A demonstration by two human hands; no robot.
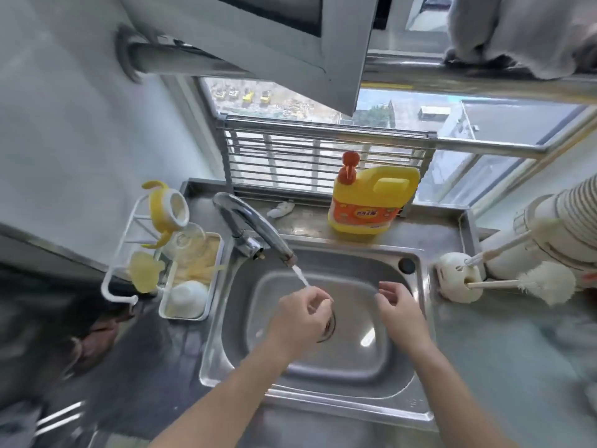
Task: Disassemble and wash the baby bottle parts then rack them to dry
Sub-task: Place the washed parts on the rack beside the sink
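Over the steel sink [349,367], water runs from the faucet [255,227] onto my left hand [302,313]. Its thumb and curled fingers pinch a small pale part [318,306] that is too small to name. My right hand [400,307] hovers a little to the right, fingers loosely curled, with nothing visible in it. On the white wire rack [118,286] at the left sit a yellow handled bottle collar [164,208], a clear bottle [187,242] and a yellowish piece [145,271]. A white domed cap [187,297] lies in the metal tray [213,253] beside the rack.
A yellow detergent jug [371,202] stands on the ledge behind the sink. Right of the sink, a white holder [457,281] carries two long bottle brushes [546,282]. A metal roll-up rack [316,156] leans against the window. A crumpled white scrap [281,209] lies near the faucet base.
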